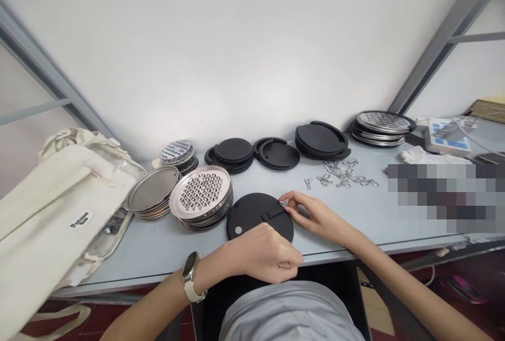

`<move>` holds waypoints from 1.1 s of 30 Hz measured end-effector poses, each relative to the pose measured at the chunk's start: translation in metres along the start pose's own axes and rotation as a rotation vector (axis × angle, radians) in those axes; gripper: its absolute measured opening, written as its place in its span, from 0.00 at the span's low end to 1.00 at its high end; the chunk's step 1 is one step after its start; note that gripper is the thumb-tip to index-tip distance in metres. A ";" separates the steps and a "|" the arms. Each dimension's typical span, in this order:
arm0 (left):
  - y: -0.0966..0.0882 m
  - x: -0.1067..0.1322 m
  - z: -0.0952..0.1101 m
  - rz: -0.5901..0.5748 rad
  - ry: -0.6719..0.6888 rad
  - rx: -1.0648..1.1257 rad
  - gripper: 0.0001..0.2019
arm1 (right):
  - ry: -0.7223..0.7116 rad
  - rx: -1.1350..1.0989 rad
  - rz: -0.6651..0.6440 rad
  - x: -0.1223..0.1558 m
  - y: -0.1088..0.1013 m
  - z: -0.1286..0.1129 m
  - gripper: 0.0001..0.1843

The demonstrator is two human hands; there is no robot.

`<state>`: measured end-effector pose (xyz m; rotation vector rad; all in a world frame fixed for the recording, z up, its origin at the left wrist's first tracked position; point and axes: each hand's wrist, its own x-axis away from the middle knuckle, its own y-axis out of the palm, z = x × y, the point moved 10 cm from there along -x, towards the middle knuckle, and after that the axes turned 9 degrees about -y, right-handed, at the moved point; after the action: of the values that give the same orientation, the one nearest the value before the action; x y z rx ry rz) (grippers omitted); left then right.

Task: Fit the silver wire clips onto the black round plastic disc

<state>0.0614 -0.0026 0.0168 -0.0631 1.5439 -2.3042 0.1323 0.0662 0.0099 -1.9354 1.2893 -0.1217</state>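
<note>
A round black plastic disc (252, 213) lies flat near the table's front edge. My left hand (265, 253), with a watch on its wrist, is curled closed over the disc's near rim and holds it. My right hand (311, 213) rests at the disc's right edge, with thumb and forefinger pinched on a small metal clip (283, 203) at the rim. A loose heap of the same metal clips (342, 172) lies just beyond my right hand.
Stacks of perforated metal grater discs (202, 193) and plain metal plates (152, 189) stand to the left. Black disc stacks (232, 153) (321, 140) line the wall, with more graters (382, 126) at the right. A cream bag (51, 209) fills the left end.
</note>
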 end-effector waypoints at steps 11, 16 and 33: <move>-0.001 0.000 0.001 -0.017 -0.001 -0.015 0.13 | 0.002 0.002 -0.019 0.000 0.002 0.002 0.12; 0.000 0.000 0.000 -0.015 -0.004 -0.024 0.14 | 0.001 -0.002 -0.030 -0.001 0.002 0.000 0.11; 0.000 0.000 0.000 -0.015 0.001 0.002 0.13 | 0.000 0.021 -0.033 0.000 0.004 0.000 0.11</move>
<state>0.0613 -0.0027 0.0165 -0.0729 1.5466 -2.3176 0.1295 0.0661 0.0075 -1.9396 1.2514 -0.1512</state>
